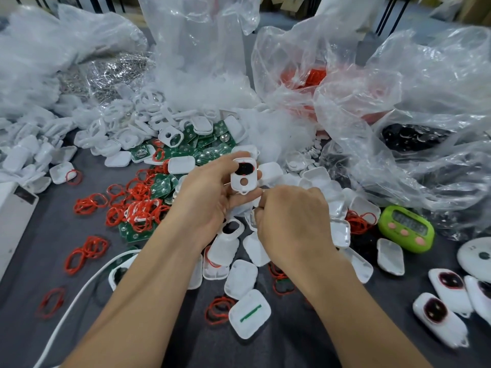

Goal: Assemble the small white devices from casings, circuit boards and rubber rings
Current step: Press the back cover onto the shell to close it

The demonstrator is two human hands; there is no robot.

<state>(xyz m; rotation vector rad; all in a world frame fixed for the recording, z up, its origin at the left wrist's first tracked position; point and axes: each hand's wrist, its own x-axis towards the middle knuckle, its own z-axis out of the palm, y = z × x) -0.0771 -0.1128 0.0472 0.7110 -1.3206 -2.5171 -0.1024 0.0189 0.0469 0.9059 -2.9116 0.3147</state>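
Observation:
My left hand [210,192] holds a small white casing [243,175] upright, its face with a dark oval window and a round hole turned toward me. My right hand [289,221] is just below and right of it with curled fingers, knuckles up; whether it holds anything is hidden. Loose white casing halves [240,278] lie under my hands. Green circuit boards [204,150] pile up behind the casing. Red rubber rings [138,200] are scattered to the left. Finished white devices [441,317] lie at the lower right.
Crumpled clear plastic bags [398,107] with parts fill the back and right. A green timer [406,228] sits at the right, a white round disc [478,256] beside it. A white cable [79,293] crosses the grey mat at lower left. A white box [13,216] stands at the left edge.

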